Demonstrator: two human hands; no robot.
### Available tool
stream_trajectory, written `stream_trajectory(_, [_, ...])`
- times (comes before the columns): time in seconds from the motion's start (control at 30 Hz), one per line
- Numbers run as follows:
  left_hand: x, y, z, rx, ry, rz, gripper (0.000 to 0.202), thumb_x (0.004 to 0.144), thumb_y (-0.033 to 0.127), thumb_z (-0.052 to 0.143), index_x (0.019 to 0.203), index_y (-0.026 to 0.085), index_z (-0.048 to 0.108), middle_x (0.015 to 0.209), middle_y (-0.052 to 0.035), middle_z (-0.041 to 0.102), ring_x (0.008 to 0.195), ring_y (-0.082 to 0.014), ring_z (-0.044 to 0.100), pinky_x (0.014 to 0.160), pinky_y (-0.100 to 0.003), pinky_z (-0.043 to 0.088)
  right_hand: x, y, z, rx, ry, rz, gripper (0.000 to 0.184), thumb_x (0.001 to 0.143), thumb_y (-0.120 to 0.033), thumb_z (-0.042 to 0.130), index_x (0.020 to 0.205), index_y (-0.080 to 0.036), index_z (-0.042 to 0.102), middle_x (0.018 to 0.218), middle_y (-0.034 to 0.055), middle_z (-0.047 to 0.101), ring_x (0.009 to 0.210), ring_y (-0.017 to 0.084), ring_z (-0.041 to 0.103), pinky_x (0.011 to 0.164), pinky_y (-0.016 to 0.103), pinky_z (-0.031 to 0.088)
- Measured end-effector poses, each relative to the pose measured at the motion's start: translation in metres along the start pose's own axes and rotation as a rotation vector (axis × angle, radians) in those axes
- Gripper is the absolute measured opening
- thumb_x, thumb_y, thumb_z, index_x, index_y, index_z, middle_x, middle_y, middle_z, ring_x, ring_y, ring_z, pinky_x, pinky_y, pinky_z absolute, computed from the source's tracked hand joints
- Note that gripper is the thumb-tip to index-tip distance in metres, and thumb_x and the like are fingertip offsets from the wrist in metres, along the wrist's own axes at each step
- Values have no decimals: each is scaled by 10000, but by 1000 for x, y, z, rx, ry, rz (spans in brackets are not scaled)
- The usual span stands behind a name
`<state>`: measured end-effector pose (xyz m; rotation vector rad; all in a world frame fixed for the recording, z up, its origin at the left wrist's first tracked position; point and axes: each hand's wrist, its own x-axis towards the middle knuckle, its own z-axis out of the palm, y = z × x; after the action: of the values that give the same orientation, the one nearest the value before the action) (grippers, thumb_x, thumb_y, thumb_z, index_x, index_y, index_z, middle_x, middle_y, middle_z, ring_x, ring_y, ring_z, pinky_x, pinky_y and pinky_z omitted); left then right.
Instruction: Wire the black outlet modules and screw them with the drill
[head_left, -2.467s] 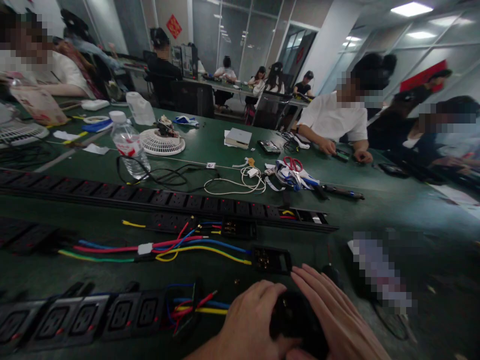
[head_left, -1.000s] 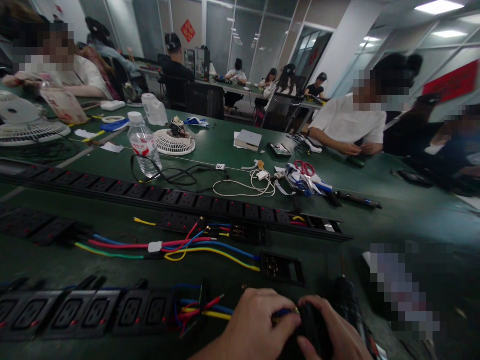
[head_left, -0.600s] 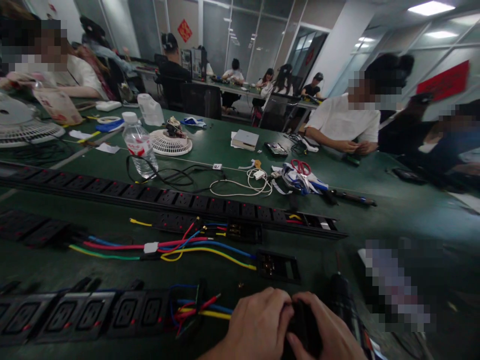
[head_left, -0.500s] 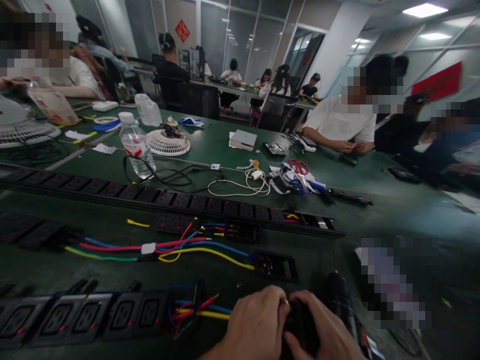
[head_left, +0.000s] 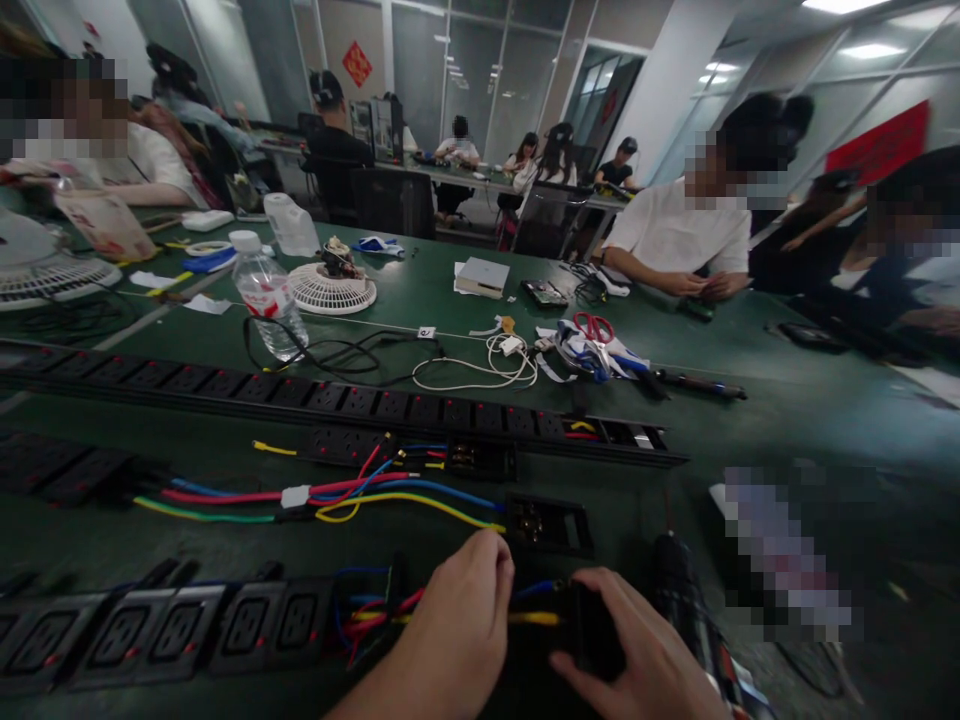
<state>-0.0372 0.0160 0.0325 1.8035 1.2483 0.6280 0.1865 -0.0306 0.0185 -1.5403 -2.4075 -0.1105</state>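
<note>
Black housing (head_left: 598, 632) held above the tabletop (head_left: 787, 420), at the near edge of the view; its sides are pinched by the grip of the right hand (head_left: 626, 640), thumb below, fingers over the top; just left of the housing, a blue wire (head_left: 536, 590) and a yellow wire (head_left: 536, 619) are seen ending, contact with it not clear; further left of it, the left hand (head_left: 469, 610) is held over the wires, its grip curled with fingertips pressed together; whether anything is pinched there cannot be told; well left of the housing, a socket strip (head_left: 195, 635) is laid flat; beyond it, a wired terminal block (head_left: 550, 523) is placed; right of it, a dark power tool (head_left: 679, 590) is rested; well beyond it, red-handled scissors (head_left: 592, 328) are left lying.
</note>
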Motion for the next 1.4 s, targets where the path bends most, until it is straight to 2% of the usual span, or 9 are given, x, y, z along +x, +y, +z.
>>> stream_trajectory(0.17, [2, -5, -34, 359, -42, -51, 173, 959, 128, 363, 891, 193, 507, 863, -37, 605, 791, -199, 563, 699, -313, 384, 1, -1, -1, -11, 9, 10, 755, 657, -361, 822, 1230, -139, 384, 1197, -62, 395, 1083, 34, 408, 885, 171, 409])
stream_trajectory(0.33, [6, -15, -43, 745, -135, -55, 207, 923, 89, 382, 958, 149, 577, 946, -97, 622, 900, -270, 555, 799, -393, 416, 3, -1, -1, 52, 23, 12, 451, 929, -472, 457, 1247, -155, 410, 1207, -62, 390, 1091, 15, 398, 885, 175, 400])
stream_trajectory(0.6, [12, -31, -31, 776, -123, -88, 193, 885, 89, 444, 993, 150, 591, 943, -93, 621, 908, -275, 558, 813, -411, 435, 6, 2, -7, 150, 104, -41, 424, 943, -396, 497, 1279, -147, 430, 1229, -12, 387, 1171, 74, 379, 1005, 216, 329])
stream_trajectory(0.77, [3, -16, -29, 746, 62, -45, 174, 910, 121, 430, 981, 150, 585, 948, -97, 583, 912, -274, 519, 811, -420, 427, 7, 4, -8, 101, 158, -8, 434, 944, -428, 513, 1293, -184, 432, 1240, -18, 383, 1214, 131, 358, 1026, 286, 319])
stream_trajectory(0.87, [-3, 2, -22, 562, 81, 125, 142, 933, 270, 474, 992, 183, 571, 980, -79, 564, 911, -260, 500, 823, -418, 433, 8, 5, -10, 94, 216, 50, 407, 971, -461, 495, 1265, -184, 451, 1233, -13, 392, 1216, 145, 365, 1032, 308, 321])
stream_trajectory(1.0, [-6, 9, 3, 430, -83, 328, 221, 859, 247, 589, 1068, 190, 546, 1115, -75, 555, 1009, -268, 492, 872, -415, 457, 5, 5, -16, 113, 304, 142, 473, 1014, -529, 453, 1246, -118, 434, 1206, 25, 416, 1159, 102, 415, 1046, 210, 314])
stream_trajectory(1.13, [-5, -4, 31, 469, -102, 372, 307, 839, 157, 588, 1139, 165, 522, 1236, -96, 522, 1095, -284, 481, 937, -428, 450, -3, 5, -22, 214, 316, 241, 494, 1051, -505, 392, 1280, -68, 382, 1204, 45, 416, 1142, 38, 411, 1031, 44, 273])
stream_trajectory(1.23, [-5, -12, 43, 513, -91, 370, 259, 867, 110, 540, 1119, 168, 524, 1217, -91, 532, 1052, -272, 504, 905, -429, 470, -8, 6, -21, 337, 273, 216, 464, 1066, -473, 352, 1301, -73, 340, 1191, 47, 421, 1138, 14, 414, 1020, 17, 290])
stream_trajectory(1.4, [-2, -14, 46, 590, -98, 342, 206, 902, 59, 464, 1058, 173, 536, 1115, -74, 565, 975, -265, 521, 873, -461, 479, -9, 8, -13, 41, 118, 137, 480, 1086, -493, 236, 1340, -101, 348, 1245, -18, 389, 1156, -34, 383, 908, 66, 352])
